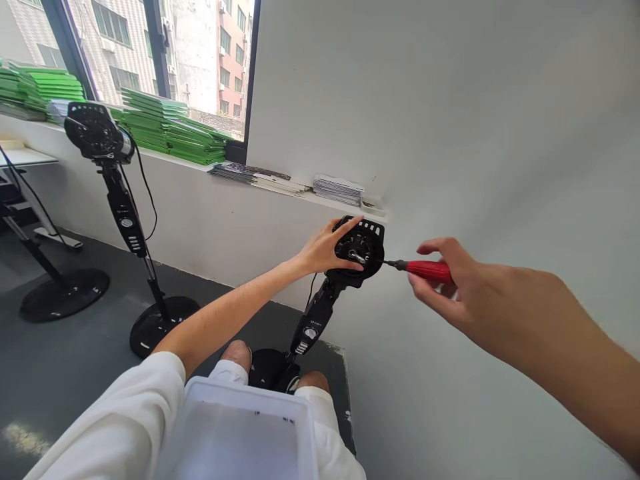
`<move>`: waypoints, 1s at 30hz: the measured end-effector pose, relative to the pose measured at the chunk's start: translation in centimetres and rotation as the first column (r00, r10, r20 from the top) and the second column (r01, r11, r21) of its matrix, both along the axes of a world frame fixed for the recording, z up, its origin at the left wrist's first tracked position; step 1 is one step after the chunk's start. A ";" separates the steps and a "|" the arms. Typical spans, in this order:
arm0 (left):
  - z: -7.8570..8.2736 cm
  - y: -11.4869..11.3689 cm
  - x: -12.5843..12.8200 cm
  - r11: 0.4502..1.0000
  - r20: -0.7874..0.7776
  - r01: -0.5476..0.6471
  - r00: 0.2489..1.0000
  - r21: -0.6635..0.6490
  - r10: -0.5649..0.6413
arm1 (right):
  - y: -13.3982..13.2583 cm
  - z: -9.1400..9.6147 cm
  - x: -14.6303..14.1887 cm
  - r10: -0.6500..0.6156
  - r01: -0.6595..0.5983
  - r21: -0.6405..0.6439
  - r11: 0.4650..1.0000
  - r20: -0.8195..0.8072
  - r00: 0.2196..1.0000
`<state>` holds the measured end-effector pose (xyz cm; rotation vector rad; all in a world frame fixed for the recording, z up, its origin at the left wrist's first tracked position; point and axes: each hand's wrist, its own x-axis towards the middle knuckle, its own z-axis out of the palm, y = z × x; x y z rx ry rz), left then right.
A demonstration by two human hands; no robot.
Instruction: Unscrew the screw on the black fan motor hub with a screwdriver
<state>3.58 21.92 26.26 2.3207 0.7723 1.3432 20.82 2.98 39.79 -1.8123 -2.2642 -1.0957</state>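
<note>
Okay, fan head (369, 247) tops its pole (316, 317); left hand's (324, 252) fingers clasp its near side, right hand's (463, 280) grip the driver (417, 267) opposite. Head: probably heavy, rigid; take the rim (381, 249). Driver: likely light.

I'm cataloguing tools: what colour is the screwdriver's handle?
Red; the screwdriver handle shows best in the head view.

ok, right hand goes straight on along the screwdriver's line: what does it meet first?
The right hand's screwdriver would lead, meeting the fan head first. Its tip already looks to be at the near edge; depth is unclear, so contact can't be confirmed.
</note>
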 end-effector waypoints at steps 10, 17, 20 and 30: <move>-0.8 0.8 0.0 0.986 0.106 0.162 0.982 -0.050 -0.156 | 0.1 -0.4 0.3 0.077 -0.112 0.176 0.978 0.195 0.978; -0.4 0.8 -0.3 0.982 0.086 0.175 0.982 -0.067 -0.169 | 0.8 0.1 0.8 -0.005 0.001 0.074 0.997 0.048 0.999; -0.3 1.0 -0.3 0.983 0.058 0.172 0.984 -0.059 -0.168 | 0.5 0.2 0.8 -0.037 0.006 0.181 0.983 0.167 0.985; 0.4 0.7 -0.8 0.988 -0.040 0.131 0.990 -0.081 -0.134 | 0.6 0.0 0.8 0.051 -0.122 0.280 0.952 0.245 0.968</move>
